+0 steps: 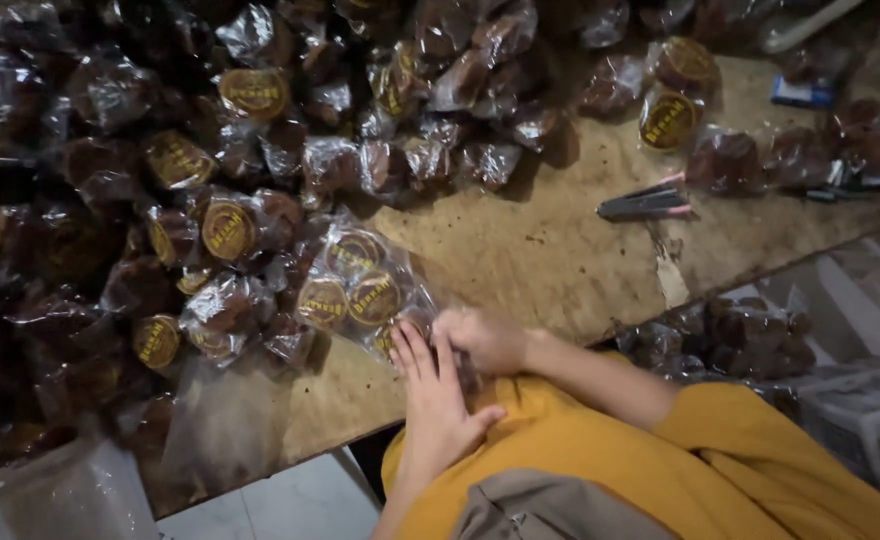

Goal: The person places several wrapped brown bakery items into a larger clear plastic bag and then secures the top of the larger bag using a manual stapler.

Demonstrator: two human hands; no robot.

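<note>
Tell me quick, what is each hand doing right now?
Left hand: fingers flat, pressing on the clear bag of round-labelled packs, not gripping.
Right hand: curled at the bag's near edge; whether it grips cannot be told.

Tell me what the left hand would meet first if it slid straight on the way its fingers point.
Probably the clear bag of round yellow-labelled packets: the left hand points up and away across the wooden table, its fingertips already at the bag's near edge, beside the right hand. Depth is unclear.
</note>
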